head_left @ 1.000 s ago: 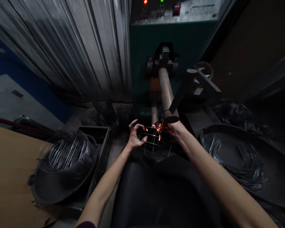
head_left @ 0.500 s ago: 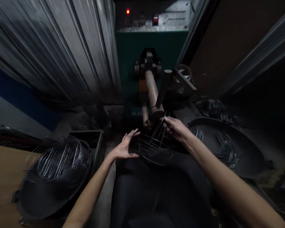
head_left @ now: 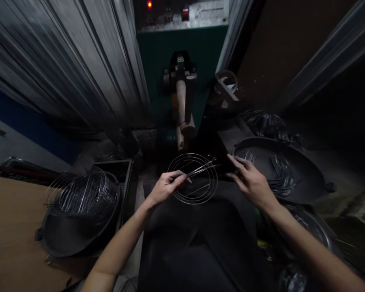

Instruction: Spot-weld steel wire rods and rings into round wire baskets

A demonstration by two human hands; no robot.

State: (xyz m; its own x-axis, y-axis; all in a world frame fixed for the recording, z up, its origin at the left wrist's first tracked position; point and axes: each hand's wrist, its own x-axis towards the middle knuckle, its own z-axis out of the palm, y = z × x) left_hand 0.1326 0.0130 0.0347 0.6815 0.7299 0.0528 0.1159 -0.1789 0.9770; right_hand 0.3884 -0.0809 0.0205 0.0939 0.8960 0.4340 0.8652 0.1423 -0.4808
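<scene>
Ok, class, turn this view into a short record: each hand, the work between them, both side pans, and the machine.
Left hand: the left hand pinches thin wire rods
Right hand: the right hand is open, fingers spread near the rod ends; no grip visible
Between hands: round wire frame with concentric rings, partly behind the rods
Left pan: dark pan with piled wire rings
Right pan: black pan with loose wire pieces
Machine: green machine ahead, red light lit
</scene>
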